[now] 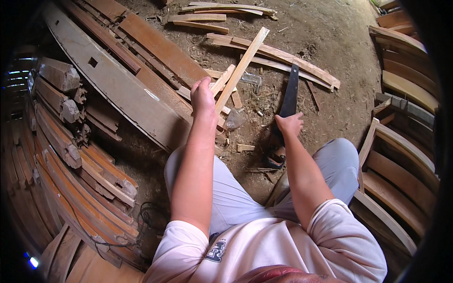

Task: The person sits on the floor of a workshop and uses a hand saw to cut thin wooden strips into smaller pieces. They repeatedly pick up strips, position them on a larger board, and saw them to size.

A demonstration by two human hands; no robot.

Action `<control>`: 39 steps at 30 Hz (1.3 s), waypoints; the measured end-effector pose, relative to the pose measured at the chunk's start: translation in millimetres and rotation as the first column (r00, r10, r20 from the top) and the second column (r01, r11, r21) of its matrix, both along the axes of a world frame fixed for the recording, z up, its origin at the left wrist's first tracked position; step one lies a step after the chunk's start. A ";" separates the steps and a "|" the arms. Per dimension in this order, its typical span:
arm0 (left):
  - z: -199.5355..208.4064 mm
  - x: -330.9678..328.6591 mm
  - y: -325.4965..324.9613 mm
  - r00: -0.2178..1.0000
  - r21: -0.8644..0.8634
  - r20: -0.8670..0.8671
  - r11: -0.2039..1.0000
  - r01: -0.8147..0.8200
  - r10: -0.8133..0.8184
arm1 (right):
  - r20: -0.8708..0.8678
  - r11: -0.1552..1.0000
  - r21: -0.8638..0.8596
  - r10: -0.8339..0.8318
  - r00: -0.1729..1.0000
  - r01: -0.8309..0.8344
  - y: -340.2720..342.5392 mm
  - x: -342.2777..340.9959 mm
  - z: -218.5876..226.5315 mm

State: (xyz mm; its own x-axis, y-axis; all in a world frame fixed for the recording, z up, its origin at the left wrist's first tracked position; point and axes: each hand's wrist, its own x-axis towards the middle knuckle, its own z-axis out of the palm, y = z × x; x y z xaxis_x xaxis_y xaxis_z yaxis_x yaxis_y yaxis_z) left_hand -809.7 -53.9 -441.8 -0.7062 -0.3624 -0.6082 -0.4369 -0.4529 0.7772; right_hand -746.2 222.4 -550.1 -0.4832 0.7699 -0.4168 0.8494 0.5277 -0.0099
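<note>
My left hand [203, 96] is closed beside the brown boards, its fingers mostly turned from view. Whether it grips anything is hidden. A short pale wood piece [223, 80] meets its right side, and a long pale wood strip [243, 68] slants up just beyond that. On the right, my right hand [290, 123] has its thumb and fingers around the dark blade of a handsaw [291, 89]. The blade's narrow end points away from me, over the edge of some pale slats [283, 56]. Below the hand, the saw's near end lies in shadow.
Long brown boards [160, 47] and a grey plank with a square hole [113, 80] lie at the left. Stacked curved timbers [85, 188] fill the lower left. More curved wood pieces [401, 174] line the right. A clear plastic scrap [234, 119] and offcuts [245, 147] litter the dirt floor.
</note>
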 end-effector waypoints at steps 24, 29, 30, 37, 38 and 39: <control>-15.4 9.5 -23.5 0.995 -0.092 0.075 0.993 0.075 -0.068 | -0.060 0.227 0.486 0.972 0.227 -0.844 -2.4 -195.1 -64.6; -47.6 7.4 -10.8 0.946 -0.310 0.099 0.894 0.324 -0.309 | -0.133 0.340 0.332 0.940 0.313 -0.880 9.1 -198.2 -43.0; -55.0 7.7 -5.2 0.921 -0.396 0.191 0.831 0.390 -0.341 | -0.140 0.328 0.303 0.944 0.298 -0.895 9.8 -195.8 -35.2; -99.8 40.1 50.0 0.670 -0.777 0.545 -0.005 0.629 -0.504 | -0.363 0.391 0.178 0.879 0.310 -0.903 34.5 -178.7 1.8; -102.8 37.2 47.3 0.663 -0.779 0.524 0.015 0.627 -0.535 | -0.392 0.363 0.176 0.879 0.274 -0.915 33.4 -176.8 10.5; -106.5 34.8 40.7 0.655 -0.779 0.502 0.034 0.626 -0.564 | -0.420 0.352 0.193 0.873 0.247 -0.916 32.0 -174.7 19.5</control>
